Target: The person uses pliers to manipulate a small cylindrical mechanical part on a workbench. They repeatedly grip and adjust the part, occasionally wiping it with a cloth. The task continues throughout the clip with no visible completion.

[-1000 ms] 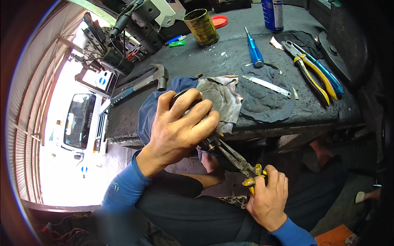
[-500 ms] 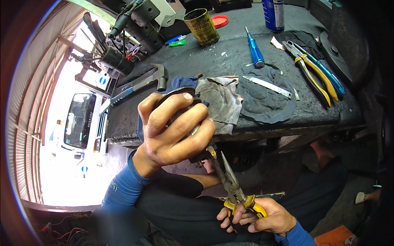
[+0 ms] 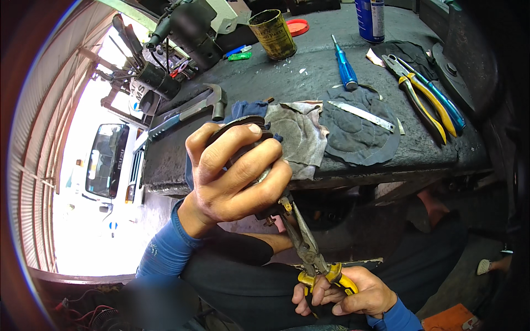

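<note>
Yellow-handled pliers (image 3: 312,258) sit in the right hand (image 3: 350,292), fingers curled around the grips, tips right up at the underside of a dark round part (image 3: 237,122); whether they pinch it, I can't tell. The left hand (image 3: 237,171) clasps that part, near the front edge of the bench (image 3: 259,80).
</note>
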Available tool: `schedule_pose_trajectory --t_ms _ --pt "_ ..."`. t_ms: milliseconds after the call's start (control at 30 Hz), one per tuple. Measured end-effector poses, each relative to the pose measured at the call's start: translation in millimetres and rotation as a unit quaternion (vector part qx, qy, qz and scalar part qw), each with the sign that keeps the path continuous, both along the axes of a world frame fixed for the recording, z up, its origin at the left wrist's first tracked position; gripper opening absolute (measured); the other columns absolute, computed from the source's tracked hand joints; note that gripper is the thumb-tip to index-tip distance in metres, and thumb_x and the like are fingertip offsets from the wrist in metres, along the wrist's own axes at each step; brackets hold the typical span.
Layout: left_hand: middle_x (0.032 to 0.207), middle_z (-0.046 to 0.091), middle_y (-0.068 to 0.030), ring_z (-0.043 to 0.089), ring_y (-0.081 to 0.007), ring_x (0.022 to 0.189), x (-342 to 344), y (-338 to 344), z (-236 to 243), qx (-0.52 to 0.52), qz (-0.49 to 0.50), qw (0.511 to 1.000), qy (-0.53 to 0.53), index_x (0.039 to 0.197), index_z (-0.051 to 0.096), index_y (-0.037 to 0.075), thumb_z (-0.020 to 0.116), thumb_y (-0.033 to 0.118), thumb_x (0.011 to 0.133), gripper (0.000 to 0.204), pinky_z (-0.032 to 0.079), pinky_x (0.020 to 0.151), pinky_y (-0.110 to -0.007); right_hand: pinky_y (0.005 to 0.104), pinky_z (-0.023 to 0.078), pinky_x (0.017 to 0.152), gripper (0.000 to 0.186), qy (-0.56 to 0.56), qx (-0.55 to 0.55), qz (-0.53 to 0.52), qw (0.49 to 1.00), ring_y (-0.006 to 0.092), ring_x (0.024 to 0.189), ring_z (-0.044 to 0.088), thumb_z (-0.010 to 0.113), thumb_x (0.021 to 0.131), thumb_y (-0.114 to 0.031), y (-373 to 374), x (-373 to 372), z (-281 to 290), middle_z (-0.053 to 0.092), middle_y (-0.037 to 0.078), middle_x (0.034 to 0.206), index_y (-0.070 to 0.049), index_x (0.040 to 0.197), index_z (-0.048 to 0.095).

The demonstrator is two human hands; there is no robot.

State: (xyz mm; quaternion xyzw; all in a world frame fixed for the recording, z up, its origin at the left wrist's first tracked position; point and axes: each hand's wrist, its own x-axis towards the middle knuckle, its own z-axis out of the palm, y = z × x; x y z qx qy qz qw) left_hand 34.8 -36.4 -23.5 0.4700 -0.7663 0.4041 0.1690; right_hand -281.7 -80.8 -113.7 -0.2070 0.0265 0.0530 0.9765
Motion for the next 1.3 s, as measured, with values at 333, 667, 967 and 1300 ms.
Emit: schedule_pose_trajectory --t_ms 333,667,967,1300 --pt "0.111 0.076 0.0053 0.065 -0.0216 0.116 0.6 2.1 0.7 -0.002 -0.002 1.0 -0.005 0.101 0.072 0.026 0.08 0.021 0.077 0.026 0.049 0.096 -0.046 0.0521 0.054 0.114 0.042 0.049 0.002 -0.002 0.999 0.0406 0.124 0.071 0.07 0.07 0.004 -0.2 0.2 7.6 0.065 0.032 0.136 0.011 0.111 0.07" --pt "0.11 0.073 0.0044 0.065 -0.0203 0.115 -8.1 2.8 9.0 0.047 0.038 0.998 -0.022 0.1 0.07 0.023 0.078 0.023 0.078 0.023 0.046 0.098 -0.044 0.0418 0.056 0.088 0.025 0.069 -0.537 -0.166 0.824 0.032 0.097 0.066 0.069 0.079 0.005 18.4 10.7 -0.1 0.062 0.023 0.119 0.004 0.103 0.062" --pt "0.112 0.074 -0.0001 0.065 -0.0265 0.117 -8.1 -3.4 -5.0 0.106 0.076 0.991 0.003 0.101 0.074 0.015 0.073 0.023 0.077 0.026 0.046 0.098 -0.045 0.0498 0.05 0.106 0.039 0.14 -0.669 -0.214 0.698 0.0455 0.129 0.06 0.072 0.078 0.001 16.1 12.3 -12.8 0.059 0.027 0.142 0.002 0.117 0.07" --pt "0.111 0.073 0.0037 0.065 -0.0216 0.116 -3.7 -3.1 -3.0 0.047 0.012 0.999 0.023 0.097 0.072 0.022 0.076 0.028 0.073 0.025 0.046 0.099 -0.045 0.0435 0.054 0.114 0.045 0.04 -0.033 0.001 0.999 0.0322 0.137 0.064 0.065 0.089 0.007 1.5 -4.7 -15.9 0.056 0.025 0.157 0.004 0.134 0.064"
